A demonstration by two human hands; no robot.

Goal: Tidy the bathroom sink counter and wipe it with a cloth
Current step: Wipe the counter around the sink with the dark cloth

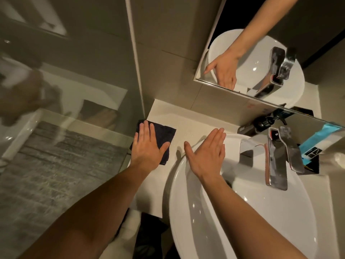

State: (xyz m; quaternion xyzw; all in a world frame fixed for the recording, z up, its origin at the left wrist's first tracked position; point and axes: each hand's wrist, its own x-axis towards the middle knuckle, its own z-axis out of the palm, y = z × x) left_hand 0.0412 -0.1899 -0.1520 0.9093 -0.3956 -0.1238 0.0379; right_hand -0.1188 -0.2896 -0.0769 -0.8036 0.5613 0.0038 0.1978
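Observation:
A dark folded cloth [166,132] lies flat on the pale counter [188,120] left of the white basin [261,212]. My left hand [147,146] presses flat on the cloth, fingers straight and together, covering its near half. My right hand [209,154] rests flat with fingers extended on the basin's left rim, holding nothing. A few water drops sit on the counter between the two hands.
A chrome tap [278,157] stands at the basin's back. Behind it are a dark pump bottle [261,124] and a blue-and-white pack [317,143] in a dark holder. A mirror [280,53] hangs above. A glass shower screen [74,90] borders the counter's left edge.

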